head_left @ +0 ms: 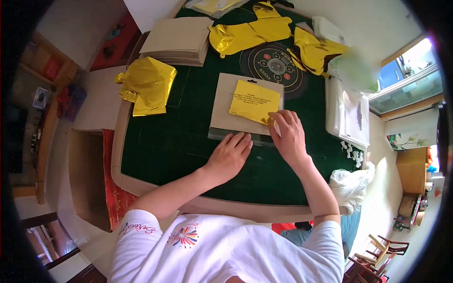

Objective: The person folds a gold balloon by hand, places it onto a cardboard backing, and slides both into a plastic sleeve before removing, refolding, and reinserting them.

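Nearest the body, on the green table (160, 153), the edge of a clear sleeve (219, 134) was exposed at a plain card (222, 108), with the left hand (230, 153) laid beside it, fingers loosely spread, seemingly to steady it; the right hand (289, 134) was curled, thumb and fingertips touching the lower right corner of a yellow packet (255, 101), perhaps to keep it straight; whether that corner was pinched or only pressed could not be told; the packet was placed on the card, print readable from the body's side; farther off, crumpled gold foil (150, 82) and stacked cards (175, 40) were set aside.
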Demonstrator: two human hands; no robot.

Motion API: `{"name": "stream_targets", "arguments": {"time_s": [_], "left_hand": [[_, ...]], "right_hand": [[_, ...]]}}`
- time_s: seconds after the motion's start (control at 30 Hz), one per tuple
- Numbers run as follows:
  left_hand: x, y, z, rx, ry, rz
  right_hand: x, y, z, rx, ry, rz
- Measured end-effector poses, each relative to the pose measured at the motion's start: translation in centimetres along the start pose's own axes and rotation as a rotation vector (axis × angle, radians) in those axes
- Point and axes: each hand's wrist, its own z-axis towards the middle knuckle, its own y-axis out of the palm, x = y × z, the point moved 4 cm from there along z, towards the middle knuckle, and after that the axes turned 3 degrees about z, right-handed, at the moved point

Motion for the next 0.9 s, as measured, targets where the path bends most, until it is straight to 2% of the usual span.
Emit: {"name": "stream_targets", "arguments": {"time_s": [0.07,0.13,0.17,0.23,0.3,0.37,0.43,0.57,0.63,0.73,0.9], "left_hand": [[-0.4,-0.1,-0.1,-0.022,-0.005,0.011],[-1.4,-0.2,0.0,-0.044,-0.039,-0.266],[-2.2,-0.3,0.3,-0.043,-0.044,-0.269],[-4.5,-2.2,1.9,0.074,-0.122,-0.186],[-6.5,-3.3,3.4,0.107,-0.088,-0.163],[-7.6,-1.8,3.1,0.053,-0.106,-0.131],[-8.3,-1.2,2.5,0.065,-0.256,-0.206],[-8.6,-0.6,1.6,-0.019,-0.282,-0.259],[-8.5,-0.5,1.6,-0.077,-0.281,-0.189],[-8.1,-0.8,1.5,0.005,-0.233,-0.124],[-7.1,-1.1,1.6,-0.021,-0.233,-0.054]], "right_hand": [[-0.1,0.6,0.1,-0.010,-0.001,-0.066],[-0.8,1.2,-0.5,-0.020,-0.024,-0.010],[-1.2,1.6,-0.9,-0.071,-0.046,0.003],[-2.1,2.2,-2.0,-0.085,-0.110,0.063],[-2.8,2.7,-3.1,-0.161,-0.073,0.051],[-3.0,2.8,-3.2,-0.174,-0.055,-0.012],[-2.8,2.9,-3.3,-0.169,-0.050,-0.034],[-3.1,3.1,-3.5,-0.201,-0.042,-0.056],[-3.3,2.9,-3.6,-0.215,-0.061,-0.025],[-3.5,2.9,-3.9,-0.233,-0.078,-0.019],[-3.6,2.8,-3.7,-0.259,-0.018,-0.125]]}}
